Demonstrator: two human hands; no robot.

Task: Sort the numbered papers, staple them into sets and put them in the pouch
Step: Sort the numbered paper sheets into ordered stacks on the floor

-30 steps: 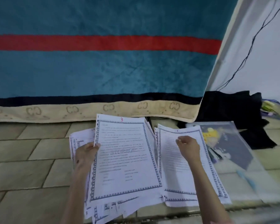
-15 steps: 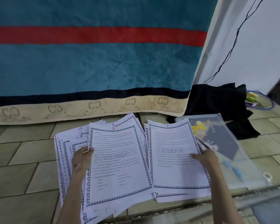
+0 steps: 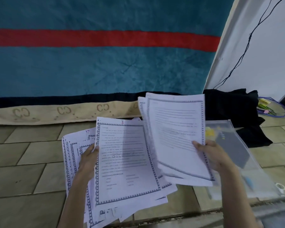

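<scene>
Bare floor tiles lie open to the left of the fanned papers — a hand could pass there freely. To the right, the clear pouch covers the floor, with a dark cloth heaped behind it against the wall's foot. The hanging blanket closes off the far edge of the floor. The lifted sheets, gripped by the right hand, overhang the gap between papers and pouch — little room there.
</scene>
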